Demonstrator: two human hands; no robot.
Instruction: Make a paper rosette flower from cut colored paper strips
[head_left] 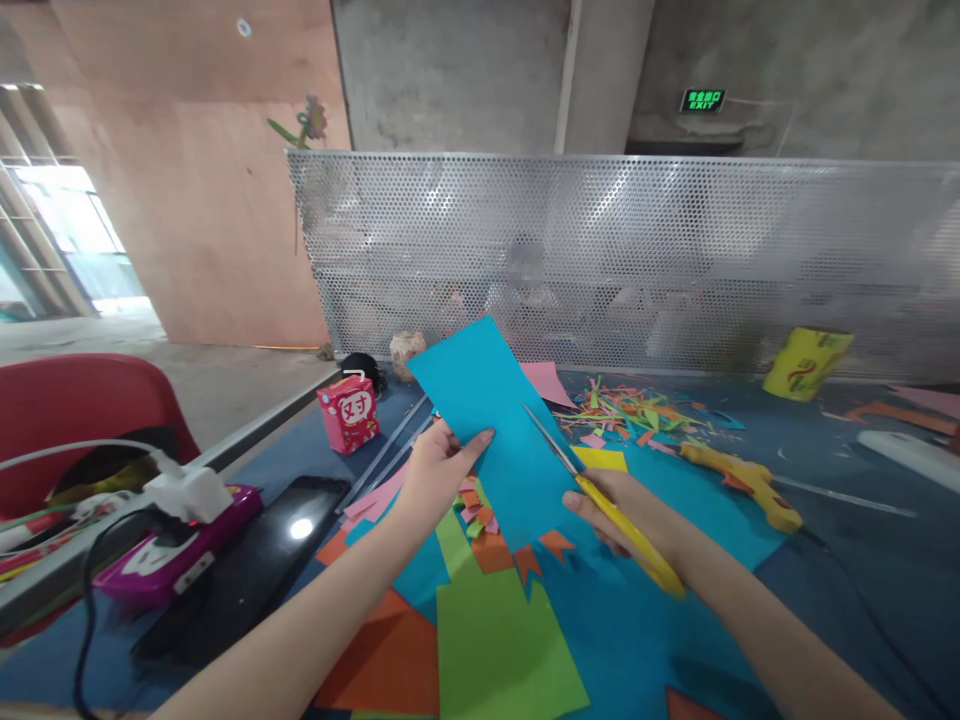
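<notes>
My left hand (442, 470) pinches a sheet of blue paper (487, 410) by its left edge, thumb on the front face. The sheet is held tilted above the table. My right hand (622, 500) grips a pair of scissors (615, 510) with yellow handles, their metal blades pointing up and left across the sheet's right side. From this angle I cannot tell whether the blades touch the paper. Below lie green paper (502, 640), orange paper (382, 650) and small notched orange pieces (528, 562).
Paper scraps (630, 410) are heaped behind, near a perforated metal divider (600, 260). A yellow glue gun (742, 485) lies right, its cord trailing. On the left are a phone (255, 550), a purple power strip (180, 550) and a pink box (349, 413). A yellow roll (806, 363) stands far right.
</notes>
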